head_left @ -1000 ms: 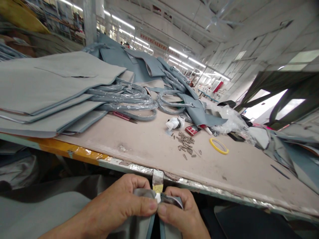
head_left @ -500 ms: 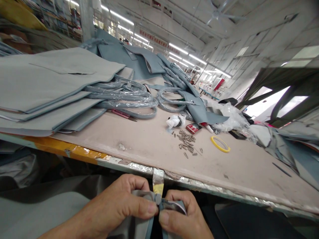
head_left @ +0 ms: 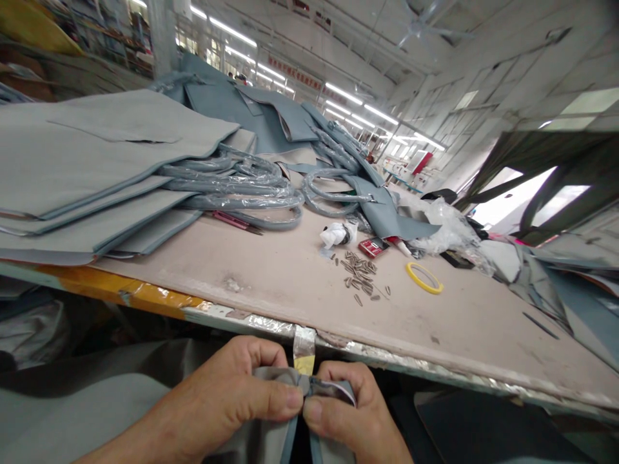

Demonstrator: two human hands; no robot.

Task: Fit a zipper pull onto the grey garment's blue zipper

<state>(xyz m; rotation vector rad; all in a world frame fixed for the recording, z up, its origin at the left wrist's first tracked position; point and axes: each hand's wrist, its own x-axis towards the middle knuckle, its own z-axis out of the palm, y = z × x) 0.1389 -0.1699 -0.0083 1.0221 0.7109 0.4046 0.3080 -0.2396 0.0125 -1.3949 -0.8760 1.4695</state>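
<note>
Bag panel (head_left: pixel 271 444) | grey-blue, on my lap below the table edge (head_left: pixel 251 322) | left hand (head_left: pixel 232 403), right hand (head_left: pixel 348 419) both pinched shut on its top corner | corner fold in progress, rest unworked

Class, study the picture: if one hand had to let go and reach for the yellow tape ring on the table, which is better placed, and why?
Probably the right hand. The yellow tape ring lies on the table ahead and to its right, while the left hand would have to cross over. Both pinch the grey fabric piece.
</note>
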